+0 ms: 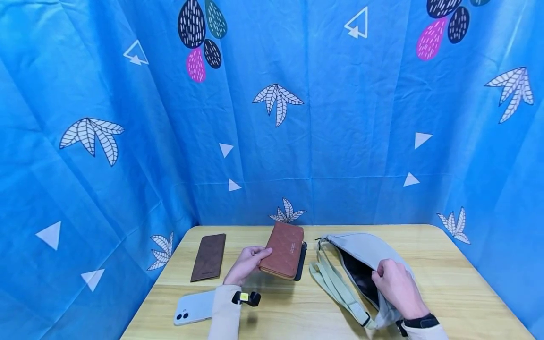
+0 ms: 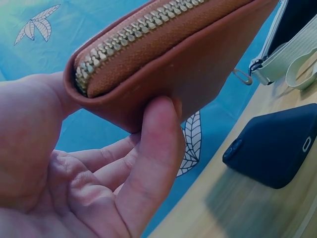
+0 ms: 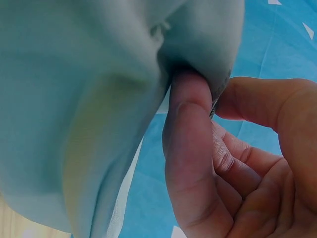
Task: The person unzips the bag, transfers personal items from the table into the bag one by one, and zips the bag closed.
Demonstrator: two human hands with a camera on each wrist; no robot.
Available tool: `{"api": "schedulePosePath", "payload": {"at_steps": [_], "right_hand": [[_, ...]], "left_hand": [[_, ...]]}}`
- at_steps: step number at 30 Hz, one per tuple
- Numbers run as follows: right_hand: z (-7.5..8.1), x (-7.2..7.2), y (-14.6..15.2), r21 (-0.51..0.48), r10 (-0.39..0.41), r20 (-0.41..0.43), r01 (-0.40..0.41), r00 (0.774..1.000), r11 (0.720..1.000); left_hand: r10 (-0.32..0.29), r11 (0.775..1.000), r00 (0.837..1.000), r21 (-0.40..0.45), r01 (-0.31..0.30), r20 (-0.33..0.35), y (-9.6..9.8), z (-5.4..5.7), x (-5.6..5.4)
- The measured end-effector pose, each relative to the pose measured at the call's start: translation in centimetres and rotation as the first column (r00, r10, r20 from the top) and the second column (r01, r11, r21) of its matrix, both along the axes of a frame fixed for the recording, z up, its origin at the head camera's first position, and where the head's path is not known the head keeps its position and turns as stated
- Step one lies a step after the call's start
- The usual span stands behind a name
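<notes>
A reddish-brown zip wallet [image 1: 284,248] is held in my left hand [image 1: 247,264], thumb on one face, raised above the table. Its gold-toothed zip [image 2: 133,32] runs closed along the edge in the left wrist view. My right hand [image 1: 398,287] pinches the rim of a pale grey waist bag [image 1: 374,248] between thumb and finger. The bag gapes and shows its black lining [image 1: 359,274]; its pale green strap [image 1: 337,288] trails on the left side. Grey-green fabric [image 3: 74,99] fills much of the right wrist view, hiding the bag's inside there.
A dark phone [image 2: 275,144] lies on the table, partly hidden behind the wallet in the head view. At the left are a dark brown long wallet [image 1: 209,257] and a light blue phone [image 1: 194,308] partly under my left sleeve. A blue patterned curtain [image 1: 272,151] surrounds the wooden table.
</notes>
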State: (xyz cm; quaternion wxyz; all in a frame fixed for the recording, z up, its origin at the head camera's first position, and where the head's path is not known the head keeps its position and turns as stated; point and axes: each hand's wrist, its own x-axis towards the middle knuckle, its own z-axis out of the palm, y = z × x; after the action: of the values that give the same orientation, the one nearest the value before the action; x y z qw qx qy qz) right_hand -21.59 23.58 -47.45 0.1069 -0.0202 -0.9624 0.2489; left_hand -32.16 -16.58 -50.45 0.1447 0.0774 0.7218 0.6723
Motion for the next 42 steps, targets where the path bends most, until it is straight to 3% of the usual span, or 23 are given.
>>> {"api": "schedulePosePath", "payload": {"at_steps": [16, 42], "right_hand": [[0.0, 0.0, 0.0, -0.001, -0.006, 0.008, 0.006, 1.0, 1.0], [-0.2, 0.2, -0.5, -0.021, 0.005, 0.027, -0.004, 1.0, 1.0]], "left_hand": [[-0.086, 0.994, 0.996, 0.062, 0.085, 0.019, 1.0, 0.0, 0.1], [-0.155, 0.986, 0.987, 0.066, 0.152, 0.041, 3.9, -0.4, 0.7]]}}
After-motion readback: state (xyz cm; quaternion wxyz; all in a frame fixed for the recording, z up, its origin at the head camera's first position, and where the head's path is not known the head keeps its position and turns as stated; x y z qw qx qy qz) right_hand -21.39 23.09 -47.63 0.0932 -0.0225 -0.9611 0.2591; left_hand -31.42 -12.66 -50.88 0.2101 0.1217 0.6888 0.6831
